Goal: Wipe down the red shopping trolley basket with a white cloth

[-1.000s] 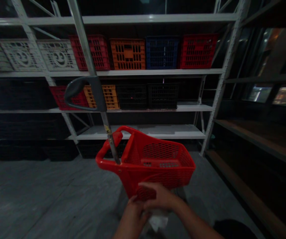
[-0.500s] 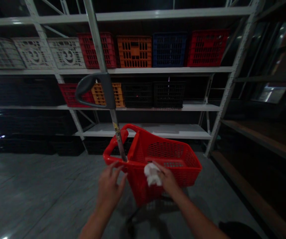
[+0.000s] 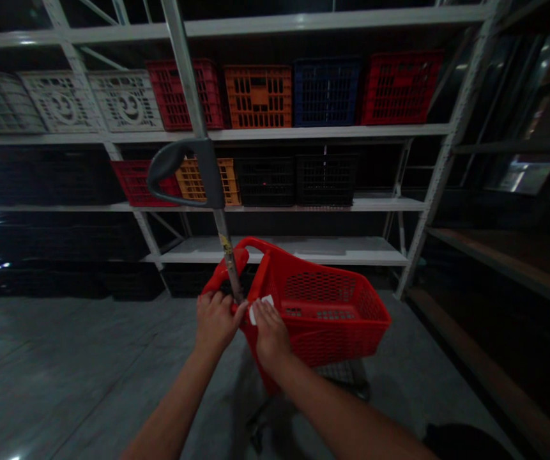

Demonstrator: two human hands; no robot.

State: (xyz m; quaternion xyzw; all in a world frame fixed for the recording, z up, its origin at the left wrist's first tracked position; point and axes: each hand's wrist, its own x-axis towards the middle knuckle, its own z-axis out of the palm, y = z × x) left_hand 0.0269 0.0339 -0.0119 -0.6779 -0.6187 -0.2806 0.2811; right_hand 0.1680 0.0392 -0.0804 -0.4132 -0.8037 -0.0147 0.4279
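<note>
Head view, looking down on a red plastic shopping-trolley basket (image 3: 336, 326), both hands at its near corner. Left hand (image 3: 214, 322) on the basket's rim, fingers curled closed over the red plastic, right beside a grey metal pole (image 3: 227, 262). Right hand (image 3: 269, 333) just beside the left, fingers bent and pressing down, pinning a white cloth (image 3: 255, 313) against the rim; only slivers of the cloth showing past the fingertips, how much lies beneath them impossible to tell. Likely best handling here: a firm left palm to steady the basket against rocking, light, even pressure from the right fingers, and the cloth folded flat for full contact with the plastic. Beyond the basket, white steel shelving (image 3: 275, 133), with an orange plastic crate (image 3: 258, 96) among red, blue and white ones on the upper level and black plastic crates (image 3: 265, 182) lower down. Beneath the basket, a dark caster (image 3: 255, 441), and around it, grey concrete floor (image 3: 64, 364).
</note>
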